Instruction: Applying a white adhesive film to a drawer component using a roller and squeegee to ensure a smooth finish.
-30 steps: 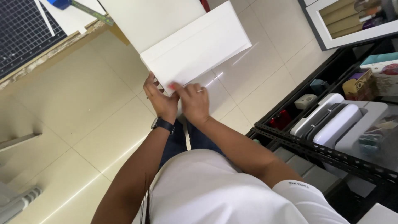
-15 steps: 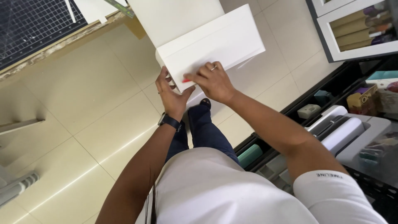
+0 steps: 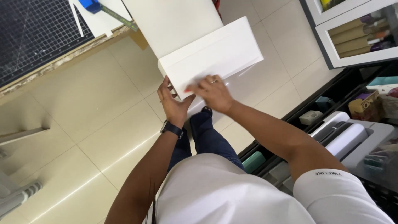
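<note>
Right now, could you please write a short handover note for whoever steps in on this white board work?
Left hand: open, palm against the near corner of the folded white board, steadying it from the side.
Right hand: flat on the board's lower edge, pressing; something small and red shows at its fingers, too blurred to identify.
Board: held up in front of the body over the tiled floor, one large panel up, one long narrow flap folded toward the person.
Done: the flap is folded over.
Left: cannot tell whether the edge is fixed; check before releasing.
Nearby: cutting mat on the table to the left.
</note>
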